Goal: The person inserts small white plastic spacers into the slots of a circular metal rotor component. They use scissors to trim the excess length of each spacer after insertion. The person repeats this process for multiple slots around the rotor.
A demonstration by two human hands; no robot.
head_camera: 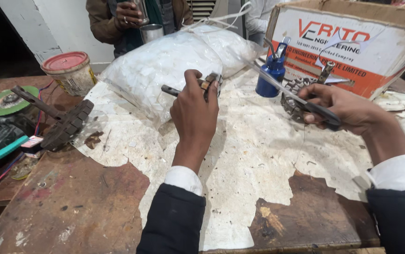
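My left hand (194,112) is raised over the middle of the bench and grips a small metal part with a short dark shaft (208,83) sticking out to the left. My right hand (341,106) holds the dark handle of a long thin metal tool (277,87) whose blade slants up to the left. Just behind that hand stands a round toothed metal part (292,101) with an upright shaft. A blue oil can (272,73) stands between the two hands, further back.
A torn white sheet (259,155) covers the worn wooden bench (75,202). A bulging clear plastic bag (165,66) and a cardboard box (353,42) stand at the back. A red-lidded tub (70,70), an angle grinder (5,117) and a dark toothed tool (66,124) lie left. Another person holding steel cups (148,23) stands opposite.
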